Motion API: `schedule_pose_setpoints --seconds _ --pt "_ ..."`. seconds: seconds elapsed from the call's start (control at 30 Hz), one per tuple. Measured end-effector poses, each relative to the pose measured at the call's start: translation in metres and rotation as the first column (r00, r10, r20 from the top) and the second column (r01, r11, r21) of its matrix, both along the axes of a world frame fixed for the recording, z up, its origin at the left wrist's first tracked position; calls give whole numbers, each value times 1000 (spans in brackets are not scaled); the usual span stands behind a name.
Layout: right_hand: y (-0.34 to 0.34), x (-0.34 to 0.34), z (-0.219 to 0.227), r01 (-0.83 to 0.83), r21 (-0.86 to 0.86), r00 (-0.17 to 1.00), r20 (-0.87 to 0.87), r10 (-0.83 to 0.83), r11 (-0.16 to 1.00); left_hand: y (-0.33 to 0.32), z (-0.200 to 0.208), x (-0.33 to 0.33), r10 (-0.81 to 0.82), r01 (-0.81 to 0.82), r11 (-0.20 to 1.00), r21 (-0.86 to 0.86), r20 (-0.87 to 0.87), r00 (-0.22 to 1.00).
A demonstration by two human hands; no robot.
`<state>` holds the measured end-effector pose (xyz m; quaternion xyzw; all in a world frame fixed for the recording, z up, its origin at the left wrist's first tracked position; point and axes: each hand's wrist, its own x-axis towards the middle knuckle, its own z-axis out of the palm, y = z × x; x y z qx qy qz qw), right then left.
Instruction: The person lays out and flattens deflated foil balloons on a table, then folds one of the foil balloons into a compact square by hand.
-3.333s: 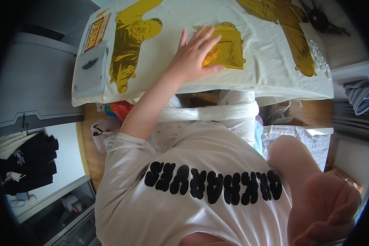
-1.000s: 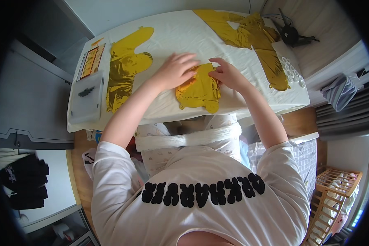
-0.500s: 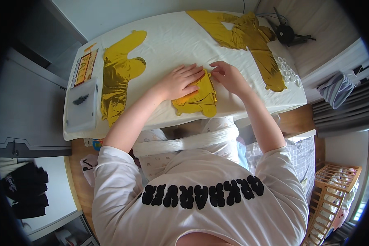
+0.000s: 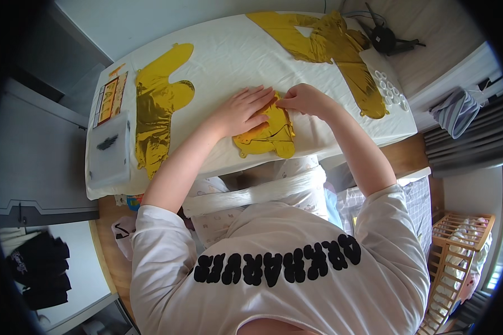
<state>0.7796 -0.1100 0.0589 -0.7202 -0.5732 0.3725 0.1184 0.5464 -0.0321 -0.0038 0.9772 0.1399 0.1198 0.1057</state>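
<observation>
A gold foil balloon, deflated and folded into a small packet, lies on the white-covered table near its front edge. My left hand rests on its left and upper part, fingers stretched out and palm down. At the packet's upper right corner, my right hand pinches the foil edge between thumb and fingers. The fingertips partly hide the spot that they grip. To the left, a second flat gold foil balloon lies spread out. Another, larger gold foil balloon stretches across the far right.
At the table's left edge lie a translucent plastic case with something dark on it and a printed picture card. Several white rings sit at the right edge. A black device with arms stands at the far right corner.
My right hand has moved slightly left and closed on the packet's upper right corner; its fingers were looser before. My left hand stays flat on the foil. The view has shifted a little.
</observation>
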Motion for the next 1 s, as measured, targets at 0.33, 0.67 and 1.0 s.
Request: schedule_pose_setpoints --seconds 0.33,0.67,1.0 --pt "4 7 -3 51 -142 959 -271 -88 989 1 2 0 5 -6 1000 -22 -40 999" --pt "-1 0 -11 84 -70 925 -365 -104 994 -2 3 0 19 -16 999 35 -83 996" --pt "-6 0 -14 162 28 920 -367 -141 986 -1 2 1 24 -23 999 30 -43 999"
